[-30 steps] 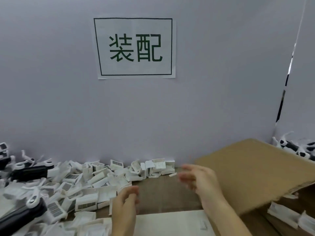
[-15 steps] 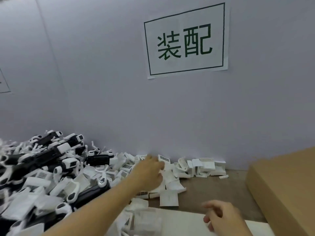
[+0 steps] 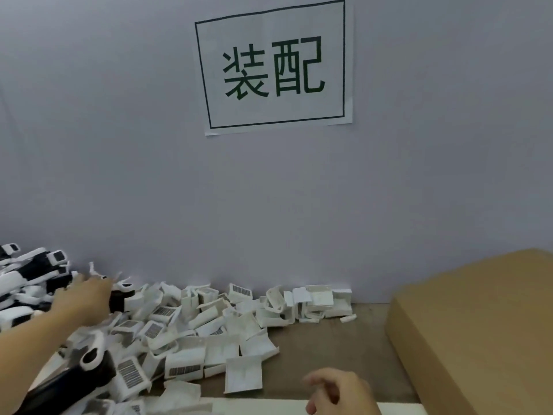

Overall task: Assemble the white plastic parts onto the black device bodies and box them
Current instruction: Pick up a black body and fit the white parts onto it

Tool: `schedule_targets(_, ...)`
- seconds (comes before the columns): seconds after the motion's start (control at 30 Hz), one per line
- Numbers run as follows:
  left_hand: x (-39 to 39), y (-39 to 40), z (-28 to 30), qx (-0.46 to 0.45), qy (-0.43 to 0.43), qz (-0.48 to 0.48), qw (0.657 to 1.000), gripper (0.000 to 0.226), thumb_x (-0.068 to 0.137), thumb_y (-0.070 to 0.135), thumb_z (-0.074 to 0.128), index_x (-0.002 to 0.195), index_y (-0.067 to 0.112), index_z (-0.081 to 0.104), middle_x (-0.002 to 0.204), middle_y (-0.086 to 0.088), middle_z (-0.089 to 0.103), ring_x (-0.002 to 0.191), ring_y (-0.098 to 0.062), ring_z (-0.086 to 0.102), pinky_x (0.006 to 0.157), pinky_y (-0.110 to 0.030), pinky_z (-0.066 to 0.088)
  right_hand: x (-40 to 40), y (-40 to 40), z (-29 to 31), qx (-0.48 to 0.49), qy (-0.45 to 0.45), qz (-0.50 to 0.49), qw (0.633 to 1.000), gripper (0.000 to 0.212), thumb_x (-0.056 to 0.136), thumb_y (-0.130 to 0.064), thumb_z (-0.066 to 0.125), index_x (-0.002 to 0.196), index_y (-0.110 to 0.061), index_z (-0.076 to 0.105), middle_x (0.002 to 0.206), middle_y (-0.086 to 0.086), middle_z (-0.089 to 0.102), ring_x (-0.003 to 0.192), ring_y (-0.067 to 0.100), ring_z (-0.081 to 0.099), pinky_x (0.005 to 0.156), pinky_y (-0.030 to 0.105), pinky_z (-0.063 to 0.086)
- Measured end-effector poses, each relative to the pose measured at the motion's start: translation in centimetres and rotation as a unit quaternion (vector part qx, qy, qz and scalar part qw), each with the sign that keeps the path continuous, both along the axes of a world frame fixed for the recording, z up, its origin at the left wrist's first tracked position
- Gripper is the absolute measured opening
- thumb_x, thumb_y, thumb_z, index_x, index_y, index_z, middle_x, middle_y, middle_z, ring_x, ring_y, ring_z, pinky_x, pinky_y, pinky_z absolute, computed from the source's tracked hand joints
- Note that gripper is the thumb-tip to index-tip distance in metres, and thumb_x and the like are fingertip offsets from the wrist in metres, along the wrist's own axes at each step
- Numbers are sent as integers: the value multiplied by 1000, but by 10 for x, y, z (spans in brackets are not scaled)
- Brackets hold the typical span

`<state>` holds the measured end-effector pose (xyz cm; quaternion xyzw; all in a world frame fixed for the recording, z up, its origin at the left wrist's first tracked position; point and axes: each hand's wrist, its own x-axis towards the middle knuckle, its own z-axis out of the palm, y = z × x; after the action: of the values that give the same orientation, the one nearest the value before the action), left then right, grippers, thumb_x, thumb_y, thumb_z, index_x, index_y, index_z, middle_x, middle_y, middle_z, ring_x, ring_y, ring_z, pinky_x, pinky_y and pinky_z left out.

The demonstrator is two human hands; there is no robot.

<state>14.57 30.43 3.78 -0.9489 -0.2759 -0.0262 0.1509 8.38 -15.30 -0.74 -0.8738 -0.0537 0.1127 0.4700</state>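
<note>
At the pile's left edge, the left hand [image 3: 86, 295] closes around a black device body [image 3: 118, 301]. It looks rigid and light, best held mid-barrel. The right hand [image 3: 338, 390] hangs loosely curled, holding nothing.

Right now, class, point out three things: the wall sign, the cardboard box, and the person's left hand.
wall sign [image 3: 273, 67], head view, on the white paper between the two printed characters.
cardboard box [image 3: 478, 319], head view, on its bare brown top face.
left hand [image 3: 85, 295], head view, on the back of the hand.

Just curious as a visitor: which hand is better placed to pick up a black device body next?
The left hand: it already reaches into the black device bodies. The right hand hovers apart, holding nothing.
</note>
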Motion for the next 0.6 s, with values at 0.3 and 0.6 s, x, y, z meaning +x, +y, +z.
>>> schedule_targets(0.3,7,33,-10,113,-39,-45,992,50,91,47,51,138,30,49,120,11,63,115,-16,56,99,-32,44,3,0,-23,28,-29,-39,998,30,90,-17,50,78,-37,68,92,-7,74,91,2,67,95,18,49)
schedule_targets(0.6,-16,-102,69,-129,-346,-100,924,31,97,40,50,89,10,52,58,-8,58,52,-24,50,62,-37,40,2,0,-27,53,-25,-56,997,31,92,-12,53,82,-36,70,72,-8,75,78,1,69,87,19,54)
